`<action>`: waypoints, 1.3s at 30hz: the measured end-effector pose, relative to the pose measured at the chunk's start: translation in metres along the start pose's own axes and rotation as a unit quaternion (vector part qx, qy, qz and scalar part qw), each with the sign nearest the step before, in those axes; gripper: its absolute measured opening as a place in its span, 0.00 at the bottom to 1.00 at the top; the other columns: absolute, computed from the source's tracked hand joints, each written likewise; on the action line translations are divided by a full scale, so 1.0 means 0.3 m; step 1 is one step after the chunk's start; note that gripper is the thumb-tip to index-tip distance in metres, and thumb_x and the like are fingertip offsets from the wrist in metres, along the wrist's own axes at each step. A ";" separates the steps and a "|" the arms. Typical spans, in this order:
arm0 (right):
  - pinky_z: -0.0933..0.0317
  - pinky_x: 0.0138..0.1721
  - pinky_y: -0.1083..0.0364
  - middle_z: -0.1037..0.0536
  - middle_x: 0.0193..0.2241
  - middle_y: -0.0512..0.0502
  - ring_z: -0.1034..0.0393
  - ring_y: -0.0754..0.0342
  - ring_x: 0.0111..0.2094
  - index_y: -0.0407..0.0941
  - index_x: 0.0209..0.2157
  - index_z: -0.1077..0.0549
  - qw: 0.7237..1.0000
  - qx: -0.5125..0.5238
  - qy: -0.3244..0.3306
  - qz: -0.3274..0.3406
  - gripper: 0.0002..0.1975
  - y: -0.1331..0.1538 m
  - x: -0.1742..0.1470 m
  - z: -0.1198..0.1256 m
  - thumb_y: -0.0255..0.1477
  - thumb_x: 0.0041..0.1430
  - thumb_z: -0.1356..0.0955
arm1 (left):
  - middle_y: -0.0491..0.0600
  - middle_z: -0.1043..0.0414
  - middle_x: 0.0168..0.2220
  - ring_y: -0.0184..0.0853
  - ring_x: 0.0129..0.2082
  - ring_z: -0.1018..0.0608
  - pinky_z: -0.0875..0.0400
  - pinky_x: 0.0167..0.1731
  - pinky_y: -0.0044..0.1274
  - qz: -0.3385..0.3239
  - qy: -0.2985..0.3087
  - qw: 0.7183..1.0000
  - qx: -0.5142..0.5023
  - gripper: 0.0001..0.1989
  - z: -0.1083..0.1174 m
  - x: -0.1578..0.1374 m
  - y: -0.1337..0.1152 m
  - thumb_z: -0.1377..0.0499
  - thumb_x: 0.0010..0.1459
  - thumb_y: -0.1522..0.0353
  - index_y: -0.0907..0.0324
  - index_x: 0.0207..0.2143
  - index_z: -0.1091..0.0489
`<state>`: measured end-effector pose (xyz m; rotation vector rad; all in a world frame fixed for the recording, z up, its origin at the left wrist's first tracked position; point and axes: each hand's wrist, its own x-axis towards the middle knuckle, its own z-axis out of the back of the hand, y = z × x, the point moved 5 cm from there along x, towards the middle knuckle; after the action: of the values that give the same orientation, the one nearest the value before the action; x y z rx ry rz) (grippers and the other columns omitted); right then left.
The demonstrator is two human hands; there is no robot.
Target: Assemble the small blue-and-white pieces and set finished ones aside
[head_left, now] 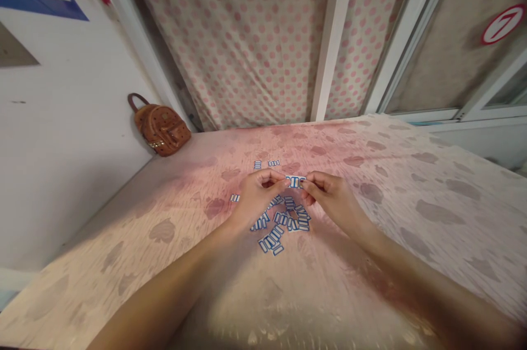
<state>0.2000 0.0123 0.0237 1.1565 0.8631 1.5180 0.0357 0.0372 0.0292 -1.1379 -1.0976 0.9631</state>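
Left hand (259,191) and right hand (332,195) are both grasping one small blue-and-white piece (295,181), pinching it at opposite ends between thumbs and fingers. A cluster of similar pieces (302,223) is lying loosely between the forearms on the patterned tablecloth (395,196), several overlapping (print too small for reading). Two separate pieces (274,163) are sitting beyond the left hand; a single stray piece (235,198) is resting just left of it. Brown bag (164,129) is leaning against the wall (82,114).
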 end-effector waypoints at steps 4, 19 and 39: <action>0.40 0.26 0.56 0.27 0.20 0.50 0.34 0.58 0.22 0.45 0.22 0.31 1.000 -0.011 0.005 -0.011 0.13 -0.006 0.006 0.005 0.34 0.59 0.36 | 0.49 0.24 0.28 0.31 0.29 0.26 0.33 0.32 0.22 0.012 0.005 1.000 0.005 0.07 0.004 0.003 0.004 0.34 0.50 0.66 0.62 0.28 0.24; 0.35 0.27 0.56 0.26 0.24 0.49 0.33 0.57 0.23 0.44 0.31 0.28 0.999 0.012 0.027 -0.026 0.11 -0.050 0.052 0.080 0.38 0.55 0.34 | 0.44 0.31 0.20 0.25 0.20 0.32 0.37 0.24 0.19 0.097 -0.009 0.992 0.075 0.05 0.130 0.200 0.161 0.36 0.48 0.70 0.63 0.23 0.27; 0.34 0.26 0.56 0.27 0.24 0.48 0.32 0.57 0.23 0.43 0.33 0.28 0.999 0.019 0.025 -0.017 0.11 -0.066 0.054 0.096 0.37 0.56 0.35 | 0.44 0.35 0.16 0.29 0.20 0.30 0.38 0.21 0.19 0.199 -0.015 0.931 0.307 0.09 0.145 0.418 0.305 0.33 0.45 0.66 0.63 0.22 0.27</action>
<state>0.2324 0.0320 0.0176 1.1301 0.9450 1.5152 0.0158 0.1825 -0.0377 -0.8287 -0.5164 1.5161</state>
